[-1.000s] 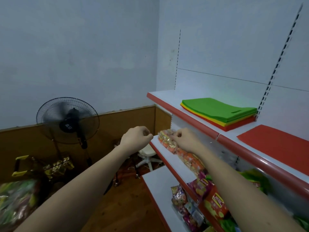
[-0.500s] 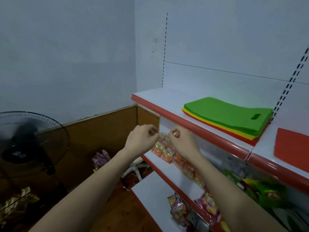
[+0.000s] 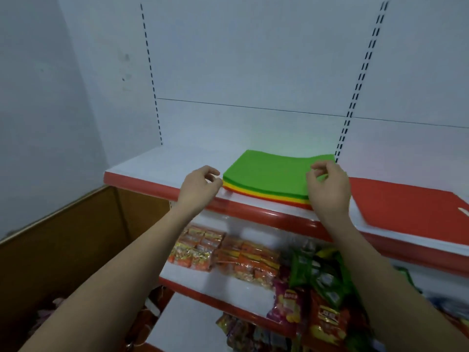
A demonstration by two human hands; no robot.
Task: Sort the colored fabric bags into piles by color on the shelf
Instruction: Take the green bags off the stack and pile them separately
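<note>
At the frame's centre the mixed stack of bags [image 3: 266,179] lies on the top shelf [image 3: 162,158], a red bag [image 3: 411,207] to its right, and both the left hand [image 3: 198,186] and right hand [image 3: 327,189] flank it with loosely curled fingers holding nothing, seemingly about to lift the green top bag, which needs a pinch at each edge.

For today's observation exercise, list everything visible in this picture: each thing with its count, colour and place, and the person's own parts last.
Mixed stack of bags: one, green over yellow and red, top shelf.
Red bag: one, top shelf, right of the stack.
Snack packets: many, orange, green, red, lower shelves.
Left hand: loosely curled at the stack's left corner, holding nothing.
Right hand: curled over the stack's right edge, grip unclear.
</note>
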